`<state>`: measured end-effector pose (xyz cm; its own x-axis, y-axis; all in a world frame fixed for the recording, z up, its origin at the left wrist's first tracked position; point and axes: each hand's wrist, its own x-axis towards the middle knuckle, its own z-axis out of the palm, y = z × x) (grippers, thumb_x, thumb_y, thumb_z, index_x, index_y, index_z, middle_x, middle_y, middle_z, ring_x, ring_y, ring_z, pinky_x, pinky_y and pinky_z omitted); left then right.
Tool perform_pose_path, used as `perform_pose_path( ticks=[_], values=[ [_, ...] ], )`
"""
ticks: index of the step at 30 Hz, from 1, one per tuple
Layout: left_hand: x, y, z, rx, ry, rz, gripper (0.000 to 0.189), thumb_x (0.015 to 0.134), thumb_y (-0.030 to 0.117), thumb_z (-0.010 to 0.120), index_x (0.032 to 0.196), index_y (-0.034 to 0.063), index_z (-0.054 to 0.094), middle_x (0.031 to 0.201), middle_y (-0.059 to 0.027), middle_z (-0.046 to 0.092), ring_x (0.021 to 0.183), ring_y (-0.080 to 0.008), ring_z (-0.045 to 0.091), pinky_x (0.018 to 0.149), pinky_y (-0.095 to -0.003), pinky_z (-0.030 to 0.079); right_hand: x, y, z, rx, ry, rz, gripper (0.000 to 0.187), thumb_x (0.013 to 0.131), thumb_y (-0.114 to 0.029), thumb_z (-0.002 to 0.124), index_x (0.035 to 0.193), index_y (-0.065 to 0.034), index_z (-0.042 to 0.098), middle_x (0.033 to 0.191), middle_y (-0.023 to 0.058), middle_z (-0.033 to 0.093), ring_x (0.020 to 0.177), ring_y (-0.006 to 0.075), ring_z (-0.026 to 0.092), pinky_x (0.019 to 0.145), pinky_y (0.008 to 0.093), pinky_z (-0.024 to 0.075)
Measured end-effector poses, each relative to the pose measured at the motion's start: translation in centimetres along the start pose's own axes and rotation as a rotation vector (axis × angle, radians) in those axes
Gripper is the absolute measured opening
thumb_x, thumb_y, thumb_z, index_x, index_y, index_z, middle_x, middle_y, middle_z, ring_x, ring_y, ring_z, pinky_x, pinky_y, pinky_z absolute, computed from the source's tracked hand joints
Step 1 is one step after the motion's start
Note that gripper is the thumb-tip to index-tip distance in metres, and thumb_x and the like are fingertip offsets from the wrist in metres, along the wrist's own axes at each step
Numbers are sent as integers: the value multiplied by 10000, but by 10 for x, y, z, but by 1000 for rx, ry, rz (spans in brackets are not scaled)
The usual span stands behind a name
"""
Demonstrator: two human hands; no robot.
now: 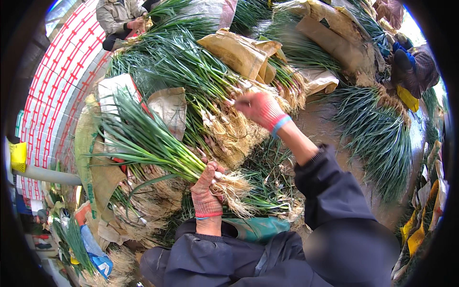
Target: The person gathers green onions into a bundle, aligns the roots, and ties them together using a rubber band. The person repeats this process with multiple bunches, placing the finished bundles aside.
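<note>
My left hand [207, 193], in a reddish knit glove, grips a bunch of green garlic plants [179, 158] just above the pale bulbs. Its leaves fan out to the upper left, and a tuft of stringy roots [235, 190] hangs to the right. My right hand [260, 109], gloved alike with a blue band at the wrist, is over the bulb ends of a large heap of the same plants [215, 86]. Motion blurs its curled fingers, so whether they hold a stalk is unclear. More rooted plants [154, 193] lie left of my left hand.
Woven sacks [236, 53] cover parts of the heap. Loose leaves [265, 172] litter the floor. Another pile of plants [380, 136] lies to the right. A co-worker [118, 21] sits at the upper left; another person [412, 71] is at the upper right. A grey pipe [50, 175] stretches in from the left.
</note>
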<state>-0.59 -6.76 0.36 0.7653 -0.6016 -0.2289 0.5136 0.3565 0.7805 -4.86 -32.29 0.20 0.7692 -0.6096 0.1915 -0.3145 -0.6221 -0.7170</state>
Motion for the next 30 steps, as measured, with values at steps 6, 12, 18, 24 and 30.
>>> perform_pose_path(
  ticks=[6,12,18,24,30],
  values=[
    [6,1,-8,-44,84,-148,290,861,87,698,1128,64,588,1068,-78,649,932,-152,634,782,-277,532,36,-44,5,-713,-183,96,167,842,-226,630,849,-95,733,856,134,719,809,294,709,632,417,554],
    [7,-8,-11,103,68,-333,354,886,97,663,1219,-7,602,1001,-61,677,737,-63,619,549,-146,470,-96,-84,18,-468,-307,-165,243,823,-194,618,1007,-40,658,775,123,679,767,309,696,645,414,548],
    [0,-7,-9,4,7,-13,315,881,58,637,1177,2,543,1128,-79,626,1016,-166,609,858,-292,520,-80,-49,7,40,-234,-26,202,857,-232,625,973,-88,705,885,152,689,789,324,680,692,391,547],
    [2,4,-12,-167,164,17,283,873,37,647,1129,55,528,1177,-70,607,1001,-176,618,870,-341,531,14,-33,48,-147,-83,68,238,844,-279,636,949,-81,715,827,151,694,781,316,670,740,391,523],
    [1,4,-21,-190,125,-5,308,870,96,662,1150,116,536,1203,-39,610,1032,-149,611,884,-336,518,15,-24,43,-5,-234,108,281,753,-261,669,881,-18,725,783,193,685,718,337,667,723,410,526]
  ],
)
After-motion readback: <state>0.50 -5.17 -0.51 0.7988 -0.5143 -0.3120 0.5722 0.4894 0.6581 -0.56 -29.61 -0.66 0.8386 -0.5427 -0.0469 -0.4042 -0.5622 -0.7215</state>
